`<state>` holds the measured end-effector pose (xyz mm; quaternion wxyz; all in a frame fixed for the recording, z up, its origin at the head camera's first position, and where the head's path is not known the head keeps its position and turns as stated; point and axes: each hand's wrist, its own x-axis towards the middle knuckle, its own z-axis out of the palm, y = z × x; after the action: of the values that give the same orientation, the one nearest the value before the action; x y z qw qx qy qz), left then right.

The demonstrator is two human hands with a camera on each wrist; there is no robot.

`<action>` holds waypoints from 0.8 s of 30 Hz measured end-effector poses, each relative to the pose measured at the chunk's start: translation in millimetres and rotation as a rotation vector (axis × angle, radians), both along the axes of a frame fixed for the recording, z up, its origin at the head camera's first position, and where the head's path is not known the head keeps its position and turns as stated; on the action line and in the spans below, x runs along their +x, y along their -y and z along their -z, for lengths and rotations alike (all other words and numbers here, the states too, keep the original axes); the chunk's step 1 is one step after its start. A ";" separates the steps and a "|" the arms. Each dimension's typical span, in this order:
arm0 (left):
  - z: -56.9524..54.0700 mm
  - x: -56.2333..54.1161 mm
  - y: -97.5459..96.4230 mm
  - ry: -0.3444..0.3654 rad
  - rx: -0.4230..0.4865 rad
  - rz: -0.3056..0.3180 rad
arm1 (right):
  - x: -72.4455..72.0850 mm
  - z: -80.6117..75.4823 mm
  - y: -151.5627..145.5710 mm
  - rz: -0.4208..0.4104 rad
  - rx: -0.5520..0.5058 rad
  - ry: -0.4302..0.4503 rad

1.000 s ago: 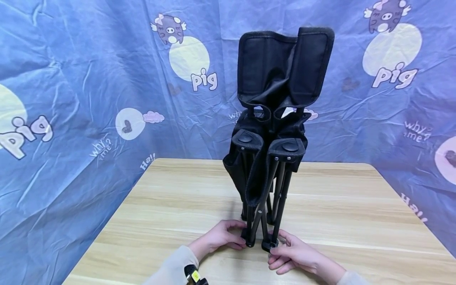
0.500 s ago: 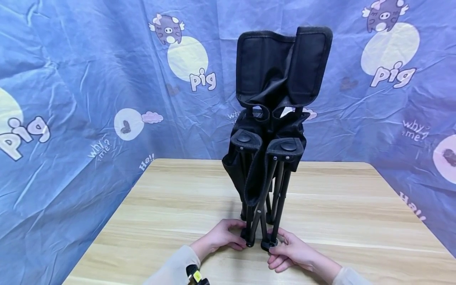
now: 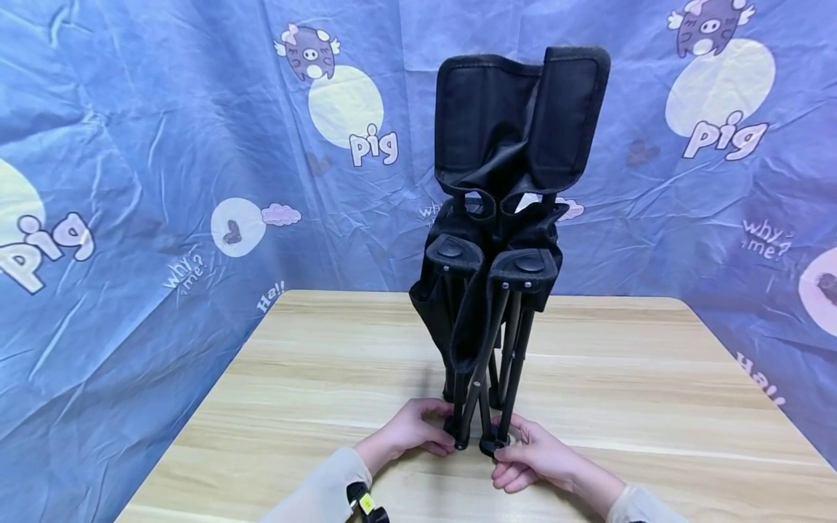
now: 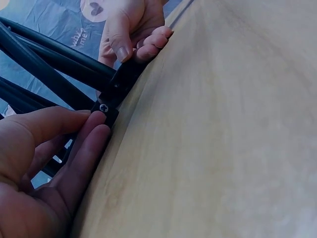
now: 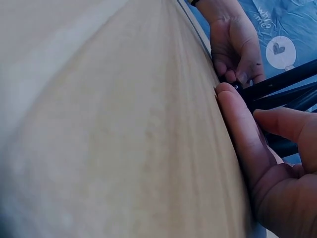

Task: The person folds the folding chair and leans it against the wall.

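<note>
A black folding chair (image 3: 565, 123) stands folded upright on the table, its fabric bunched over the closed metal legs. My left hand (image 3: 407, 430) pinches the near left foot (image 3: 451, 426) of the chair between thumb and fingers. On the near right foot (image 3: 489, 443) my right hand (image 3: 546, 456) has its thumb in front and its fingers around the side. In the left wrist view, the thumb of the left hand (image 4: 29, 144) meets the foot near a screw (image 4: 103, 107). The right wrist view shows the right hand (image 5: 282, 183) low against the tabletop, partly covering the foot.
The chair rests on a light wooden table (image 3: 314, 363). A blue cloth (image 3: 163, 145) printed with pigs and words hangs behind and along both sides. A black band (image 3: 365, 501) with a yellow patch sits at the left wrist.
Both hands keep to the same chair feet. The near feet and the hands sit very slightly higher in the head view; the folded shape looks the same.
</note>
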<state>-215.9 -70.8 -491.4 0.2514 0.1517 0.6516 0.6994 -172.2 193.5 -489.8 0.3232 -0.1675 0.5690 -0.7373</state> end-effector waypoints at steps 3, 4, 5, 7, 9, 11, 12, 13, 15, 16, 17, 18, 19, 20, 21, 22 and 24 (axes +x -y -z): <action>-0.9 -0.8 -0.5 -0.002 -0.004 -0.001 | -1.8 -0.6 0.1 0.001 0.009 0.002; -1.2 -0.9 -0.6 -0.002 -0.004 -0.004 | -2.4 -0.8 0.2 0.002 0.012 0.002; -1.6 -1.2 -0.7 -0.003 -0.005 -0.007 | -3.0 -1.1 0.4 0.005 0.016 0.000; -2.3 -1.6 -1.0 -0.007 -0.004 -0.012 | -4.2 -1.7 1.0 0.010 0.024 -0.003; -2.9 -2.2 -1.3 -0.009 -0.006 -0.017 | -5.3 -2.0 1.7 0.017 0.032 -0.003; -3.0 -2.8 -1.6 -0.013 -0.009 -0.020 | -6.3 -2.2 2.1 0.023 0.039 0.001; -2.8 -3.1 -1.8 -0.015 -0.010 -0.023 | -6.8 -2.1 2.1 0.025 0.042 0.003; -2.7 -3.8 -2.2 -0.015 -0.013 -0.025 | -7.3 -2.0 2.1 0.028 0.044 0.005; -2.2 -4.5 -3.0 -0.019 -0.012 -0.027 | -8.2 -1.6 1.5 0.034 0.050 0.006; -2.0 -4.9 -3.6 -0.022 -0.012 -0.027 | -8.7 -1.6 1.1 0.037 0.053 0.009; -1.7 -5.6 -4.3 -0.023 -0.012 -0.028 | -9.4 -1.4 0.6 0.041 0.056 0.011; -1.6 -6.1 -5.1 -0.025 -0.011 -0.029 | -10.1 -1.3 0.2 0.043 0.060 0.011; -1.4 -6.5 -5.8 -0.026 -0.010 -0.030 | -10.8 -1.3 -0.5 0.045 0.063 0.011; -1.2 -6.9 -6.5 -0.029 -0.009 -0.032 | -11.7 -1.3 -1.0 0.045 0.067 0.012; -0.9 -7.6 -7.2 -0.028 -0.009 -0.034 | -12.6 -1.4 -1.5 0.045 0.069 0.010; -0.6 -8.4 -7.9 -0.028 -0.009 -0.037 | -13.6 -1.6 -1.8 0.045 0.072 0.013; -0.5 -10.3 -9.0 -0.027 -0.010 -0.044 | -15.7 -2.0 -2.5 0.042 0.073 0.011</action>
<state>-226.1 -61.8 -490.9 0.2281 0.1456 0.6614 0.6995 -187.8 196.0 -487.8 0.3168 -0.1394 0.5972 -0.7236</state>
